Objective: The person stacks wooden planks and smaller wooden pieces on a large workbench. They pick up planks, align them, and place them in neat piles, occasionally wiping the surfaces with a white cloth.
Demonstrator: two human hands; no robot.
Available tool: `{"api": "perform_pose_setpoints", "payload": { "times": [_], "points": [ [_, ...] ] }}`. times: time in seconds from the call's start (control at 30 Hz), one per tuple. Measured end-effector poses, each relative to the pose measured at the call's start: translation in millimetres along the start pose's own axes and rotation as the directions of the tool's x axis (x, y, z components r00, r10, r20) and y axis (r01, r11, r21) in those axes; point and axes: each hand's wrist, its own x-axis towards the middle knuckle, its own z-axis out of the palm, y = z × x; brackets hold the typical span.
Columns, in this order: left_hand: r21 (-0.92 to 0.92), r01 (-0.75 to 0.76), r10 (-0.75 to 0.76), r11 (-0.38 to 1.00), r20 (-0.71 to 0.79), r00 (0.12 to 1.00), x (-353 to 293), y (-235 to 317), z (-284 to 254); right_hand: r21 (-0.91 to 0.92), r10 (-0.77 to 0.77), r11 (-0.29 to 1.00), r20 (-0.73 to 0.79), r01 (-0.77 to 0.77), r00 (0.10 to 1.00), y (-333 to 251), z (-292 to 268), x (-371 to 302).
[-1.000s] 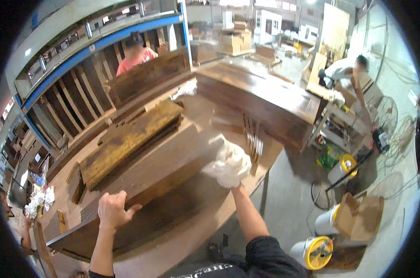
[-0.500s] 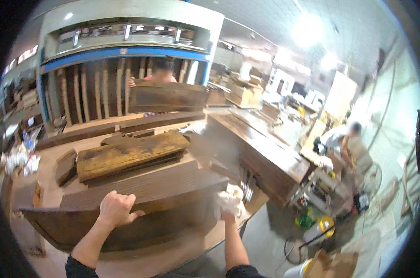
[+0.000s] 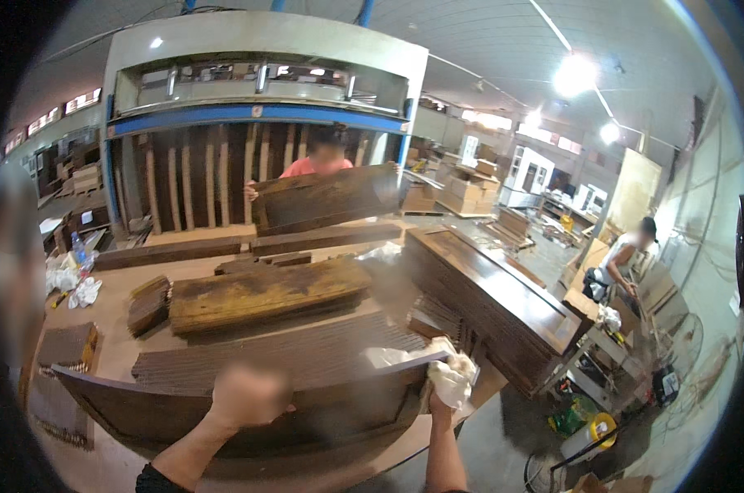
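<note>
Glaring ceiling lamp (image 3: 575, 76), sheen on panel stack (image 3: 488, 283), edges bowed, darkened

panel (image 3: 339, 415) before stacked boards (image 3: 273, 352), table (image 3: 109, 319) before frame (image 3: 306, 114)

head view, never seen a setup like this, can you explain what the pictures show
No robot here: a person is working bare-handed. Every picture comes from a wide fisheye camera worn on the person's head, so straight edges bend. The left hand is on the top edge of a dark panel, its grip too blurred to tell; the right hand holds a white cloth at the panel's right end. Dark boards and yellowish boards lie on the table.
</note>
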Motion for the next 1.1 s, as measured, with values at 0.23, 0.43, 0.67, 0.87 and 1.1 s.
{"api": "perform_pose_setpoints", "payload": {
  "times": [0.23, 0.43, 0.67, 0.87, 1.1],
  "points": [
    [-0.058, 0.067, -0.062, 0.996, 0.083, 0.995, -6, -14, 20, -0.122, 0.256, 0.963, 0.156, -0.239, 0.954, 28, -5, -123],
    [-0.003, 0.023, -0.023, 1.000, -0.061, 0.998, -7, -22, 22, -0.170, 0.224, 0.962, 0.031, -0.215, 0.974, -8, -31, -123],
    [-0.040, 0.167, -0.170, 0.985, -0.080, 0.982, -16, -11, 24, -0.092, 0.142, 0.987, 0.135, -0.130, 0.981, -99, 3, -147],
    [-0.054, 0.090, -0.099, 0.994, -0.176, 0.979, -11, -7, 24, 0.003, 0.109, 0.990, 0.600, -0.138, 0.792, -146, 74, -200],
    [0.031, 0.188, -0.189, 0.982, 0.030, 0.982, -27, -9, 24, -0.055, 0.143, 0.985, 0.790, -0.164, 0.596, -153, 106, -218]
  ]
}}
